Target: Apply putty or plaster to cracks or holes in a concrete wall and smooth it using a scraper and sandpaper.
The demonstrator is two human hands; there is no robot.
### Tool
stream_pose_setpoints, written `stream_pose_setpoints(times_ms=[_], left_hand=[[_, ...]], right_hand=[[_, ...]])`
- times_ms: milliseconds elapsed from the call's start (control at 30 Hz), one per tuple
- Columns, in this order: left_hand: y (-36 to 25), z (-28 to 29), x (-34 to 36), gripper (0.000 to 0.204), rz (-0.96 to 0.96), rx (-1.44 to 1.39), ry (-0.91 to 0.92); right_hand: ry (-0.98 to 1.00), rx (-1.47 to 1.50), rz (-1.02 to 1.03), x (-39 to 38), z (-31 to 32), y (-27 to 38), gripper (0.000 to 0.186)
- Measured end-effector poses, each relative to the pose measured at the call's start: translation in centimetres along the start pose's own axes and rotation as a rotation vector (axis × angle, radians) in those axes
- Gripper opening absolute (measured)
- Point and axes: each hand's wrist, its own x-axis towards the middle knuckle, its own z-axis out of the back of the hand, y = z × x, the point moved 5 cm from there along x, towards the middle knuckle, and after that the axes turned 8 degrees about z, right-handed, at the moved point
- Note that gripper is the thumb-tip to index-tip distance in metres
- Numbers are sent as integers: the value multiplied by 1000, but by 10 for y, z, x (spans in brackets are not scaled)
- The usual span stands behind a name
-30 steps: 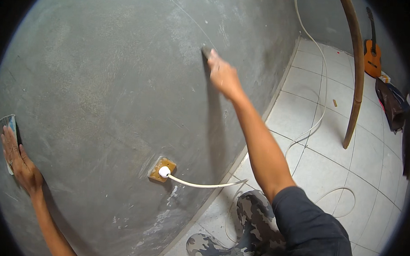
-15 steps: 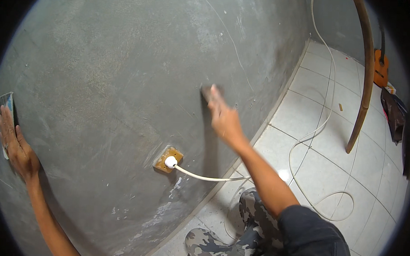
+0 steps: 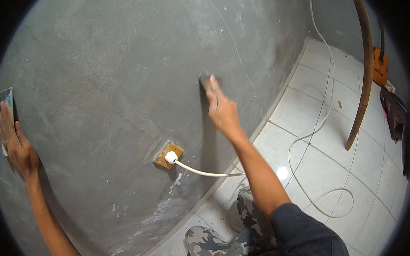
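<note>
My right hand [image 3: 222, 111] is closed around a scraper [image 3: 211, 84], its index finger stretched along the tool toward the blade. The blade's wide edge lies at the grey plastered wall [image 3: 125, 80], right of its middle. At the far left my left hand [image 3: 18, 146] lies flat with fingers stretched out and the thumb apart. Under it is a thin pale sheet [image 3: 5, 96] with blue marks, which sticks out above the fingertips and beside the palm. Most of that sheet is hidden by the hand.
A yellowish wall socket [image 3: 176, 149] holds a white plug [image 3: 170, 157], whose cable [image 3: 203, 173] runs right to the tiled floor [image 3: 281, 130]. A long white cord [image 3: 290, 158] loops over the tiles. A curved wooden pole [image 3: 365, 88], an orange guitar-shaped thing [image 3: 380, 66] and a dark bag [image 3: 394, 114] stand at right.
My right hand and the scraper have moved slightly up the wall. My left hand stays at the sheet, and the whole view has shifted a little.
</note>
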Motion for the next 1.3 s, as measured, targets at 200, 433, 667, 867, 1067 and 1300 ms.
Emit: stream_pose_setpoints(times_ms=[200,433,667,867,1067,1300], left_hand=[[5,-1,-2,45,29,16,12],[10,-6,-5,44,63,-7,21],[9,-2,-6,45,49,-18,1],[3,-7,-3,44,26,18,-32],[11,-3,-7,44,29,-3,-42],[6,3,1,44,-33,37,-99]], right_hand=[[2,-12,-26,-12,-3,1,47],[-44,-13,-44,24,14,3,46],[-17,-5,46,6,-8,-10,47],[-157,84,72,3,2,-9,48],[-50,29,36,2,-2,-15,49],[40,105,49,-62,-27,3,50]])
